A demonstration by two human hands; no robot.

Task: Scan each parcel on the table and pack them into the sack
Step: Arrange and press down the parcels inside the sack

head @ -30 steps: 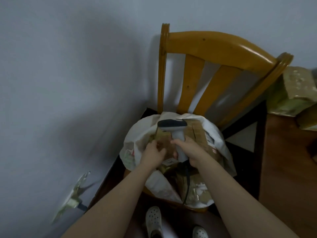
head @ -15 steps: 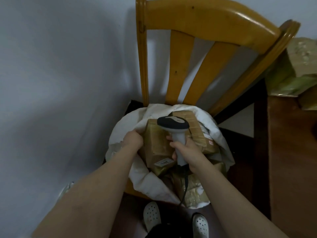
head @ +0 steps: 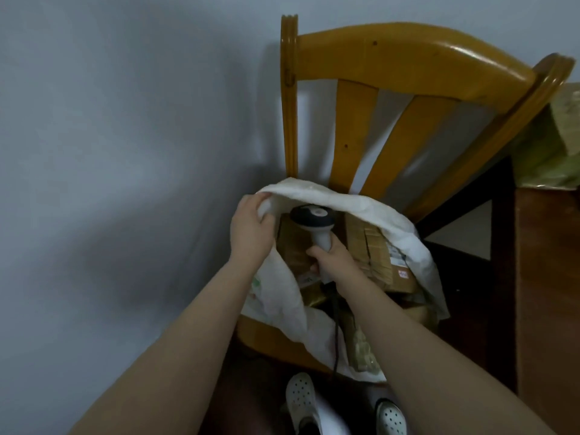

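Observation:
A white sack (head: 370, 208) sits open on the seat of a wooden chair (head: 405, 58), with several brown taped parcels (head: 373, 249) inside it. My left hand (head: 251, 230) grips the sack's rim at the left and holds it raised. My right hand (head: 332, 262) grips the handle of a grey barcode scanner (head: 312, 216), whose dark head is just over the parcels under the lifted rim. The scanner's black cable (head: 336, 337) hangs down over the sack's front.
A grey wall fills the left. A dark wooden table (head: 546, 277) stands at the right, with a greenish wrapped parcel (head: 552, 152) on its far end. White perforated shoes (head: 299, 400) show on the dark floor below.
My left hand has moved from the parcels to the sack's rim and pulled it up and back. The view has shifted closer to the chair. The scanner stays in my right hand.

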